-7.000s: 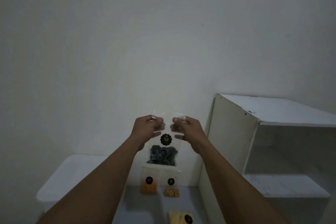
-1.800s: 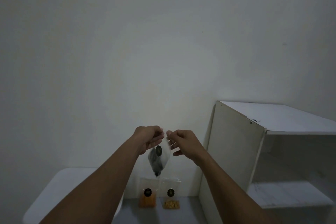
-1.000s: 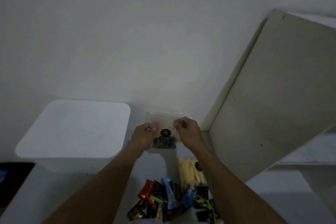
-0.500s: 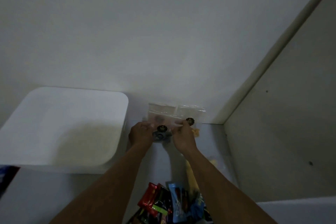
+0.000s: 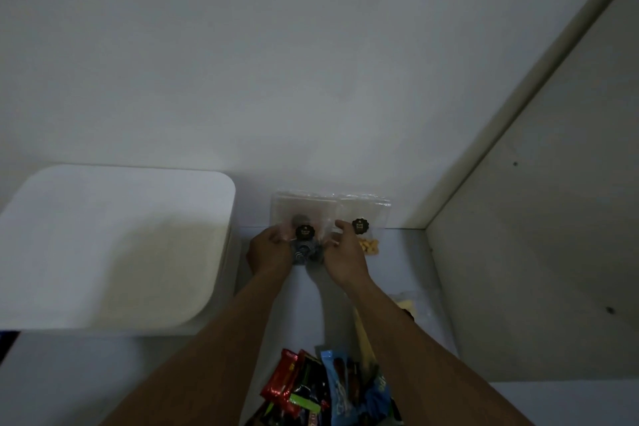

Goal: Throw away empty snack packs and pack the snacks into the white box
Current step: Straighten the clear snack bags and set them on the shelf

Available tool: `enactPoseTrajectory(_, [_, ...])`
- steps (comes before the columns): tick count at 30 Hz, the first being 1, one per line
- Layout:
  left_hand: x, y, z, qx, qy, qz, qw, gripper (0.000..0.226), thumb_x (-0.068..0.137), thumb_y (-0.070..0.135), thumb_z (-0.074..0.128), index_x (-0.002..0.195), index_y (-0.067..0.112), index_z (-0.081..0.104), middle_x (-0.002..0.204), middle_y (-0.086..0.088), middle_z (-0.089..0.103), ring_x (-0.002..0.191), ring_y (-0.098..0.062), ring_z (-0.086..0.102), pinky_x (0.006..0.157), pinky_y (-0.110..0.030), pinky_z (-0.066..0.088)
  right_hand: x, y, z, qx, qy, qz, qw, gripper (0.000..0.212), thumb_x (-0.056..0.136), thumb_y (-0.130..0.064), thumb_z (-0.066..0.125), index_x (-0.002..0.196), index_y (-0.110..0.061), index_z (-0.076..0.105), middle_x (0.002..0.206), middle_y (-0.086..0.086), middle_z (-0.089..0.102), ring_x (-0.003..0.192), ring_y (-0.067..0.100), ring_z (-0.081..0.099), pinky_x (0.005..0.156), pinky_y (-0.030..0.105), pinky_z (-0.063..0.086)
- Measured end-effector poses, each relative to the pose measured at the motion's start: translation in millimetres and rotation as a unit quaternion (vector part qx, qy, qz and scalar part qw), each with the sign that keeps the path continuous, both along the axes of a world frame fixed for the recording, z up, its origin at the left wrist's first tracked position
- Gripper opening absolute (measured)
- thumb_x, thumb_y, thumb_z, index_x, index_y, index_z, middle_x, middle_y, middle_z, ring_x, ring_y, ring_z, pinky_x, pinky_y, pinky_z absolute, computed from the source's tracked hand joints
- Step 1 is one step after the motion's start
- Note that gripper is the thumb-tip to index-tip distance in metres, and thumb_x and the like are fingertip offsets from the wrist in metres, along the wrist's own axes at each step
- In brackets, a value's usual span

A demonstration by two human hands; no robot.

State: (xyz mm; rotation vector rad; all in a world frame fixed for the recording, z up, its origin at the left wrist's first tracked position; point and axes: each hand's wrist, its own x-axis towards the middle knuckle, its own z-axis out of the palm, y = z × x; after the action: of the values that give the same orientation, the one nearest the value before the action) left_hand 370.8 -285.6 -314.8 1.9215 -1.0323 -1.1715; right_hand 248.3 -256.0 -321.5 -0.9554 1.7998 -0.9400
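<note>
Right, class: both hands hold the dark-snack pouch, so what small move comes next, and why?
Probably set the dark-snack pouch down and free the left hand to lift the lid off the white box. The pouch has snacks in it, the right hand pinches it too, and the box is closed.

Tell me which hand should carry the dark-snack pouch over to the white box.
Left, probably. Both hands pinch the dark-snack pouch, but the left hand sits on the side facing the white box; the right hand would have to cross over.
</note>
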Motion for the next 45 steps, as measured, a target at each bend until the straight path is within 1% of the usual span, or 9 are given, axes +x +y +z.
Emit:
enactPoseTrajectory(4, [-1,4,4,0.001,-0.029,-0.030,0.999,0.045,0.092,0.005,0.053,0.137,0.007,0.053,0.135,-0.016,0.058,0.119,-0.032,0.056,0.101,-0.035,0.046,1,6,6,0.002,-0.003,-0.003,1.000,0.055,0.094,0.004,0.046,0.146,-0.010,0.035,0.129,0.008,0.053,0.114,0.018,0.051,0.103,0.034,0.046])
enactPoseTrajectory(10, [-15,28,12,-0.015,-0.148,-0.088,0.985,0.038,0.086,0.009,0.062,0.125,0.007,0.059,0.123,-0.021,0.057,0.106,-0.039,0.059,0.094,-0.042,0.052,-16,40,32,0.009,0.035,-0.009,0.999,0.055,0.098,-0.012,0.052,0.150,-0.011,0.033,0.144,0.010,0.047,0.128,0.021,0.048,0.096,0.020,0.034])
enactPoseTrajectory(13, [-30,39,11,-0.030,-0.240,-0.193,0.951,0.033,0.086,0.020,0.064,0.118,0.009,0.060,0.119,-0.021,0.051,0.106,-0.041,0.057,0.094,-0.045,0.051,-35,67,39,0.005,0.093,-0.025,0.995,0.052,0.099,-0.019,0.053,0.148,-0.014,0.036,0.143,0.009,0.050,0.127,0.022,0.049,0.089,0.016,0.032])
enactPoseTrajectory(16, [-49,48,8,-0.073,-0.210,-0.306,0.926,0.032,0.089,0.019,0.060,0.120,0.012,0.061,0.120,-0.016,0.058,0.109,-0.035,0.060,0.094,-0.041,0.051,-52,93,38,0.029,0.110,-0.044,0.993,0.053,0.099,-0.021,0.055,0.148,-0.012,0.036,0.143,0.009,0.049,0.127,0.020,0.049,0.085,0.014,0.033])
enactPoseTrajectory(23, [-108,75,-8,-0.054,-0.174,-0.497,0.848,0.048,0.093,0.038,0.061,0.134,0.014,0.054,0.135,-0.012,0.057,0.122,-0.026,0.054,0.098,-0.030,0.042,-82,148,7,0.121,0.145,-0.072,0.979,0.069,0.093,-0.027,0.062,0.150,-0.005,0.030,0.148,0.016,0.042,0.134,0.028,0.043,0.104,0.032,0.039])
enactPoseTrajectory(28, [-122,82,-29,-0.022,-0.243,-0.581,0.777,0.057,0.095,0.042,0.057,0.141,0.011,0.047,0.144,-0.013,0.048,0.130,-0.028,0.046,0.104,-0.033,0.039,-90,168,-17,0.176,0.171,-0.073,0.967,0.068,0.089,-0.029,0.064,0.145,-0.004,0.036,0.147,0.018,0.042,0.138,0.033,0.036,0.109,0.040,0.038])
enactPoseTrajectory(33, [-125,76,-37,0.001,-0.233,-0.576,0.784,0.057,0.092,0.041,0.061,0.139,0.009,0.050,0.144,-0.012,0.049,0.130,-0.027,0.048,0.105,-0.032,0.039,-89,172,-28,0.188,0.184,-0.080,0.961,0.071,0.088,-0.034,0.064,0.146,-0.008,0.033,0.149,0.018,0.035,0.142,0.036,0.024,0.112,0.046,0.033])
enactPoseTrajectory(37, [-120,70,-39,0.004,-0.202,-0.560,0.803,0.038,0.090,0.032,0.067,0.123,0.014,0.064,0.128,-0.009,0.062,0.115,-0.024,0.058,0.085,-0.025,0.043,-88,174,-29,0.200,0.201,-0.097,0.954,0.081,0.084,-0.044,0.066,0.148,-0.012,0.030,0.153,0.022,0.024,0.144,0.040,0.018,0.115,0.050,0.029])
enactPoseTrajectory(45, [-96,70,-32,-0.022,-0.080,-0.493,0.866,0.008,0.086,0.018,0.069,0.083,0.026,0.071,0.079,0.001,0.069,0.075,-0.015,0.061,0.066,-0.024,0.043,-80,171,-19,0.137,0.139,-0.177,0.965,0.086,0.078,-0.034,0.077,0.146,-0.015,0.030,0.140,0.020,0.038,0.131,0.038,0.039,0.102,0.038,0.040])
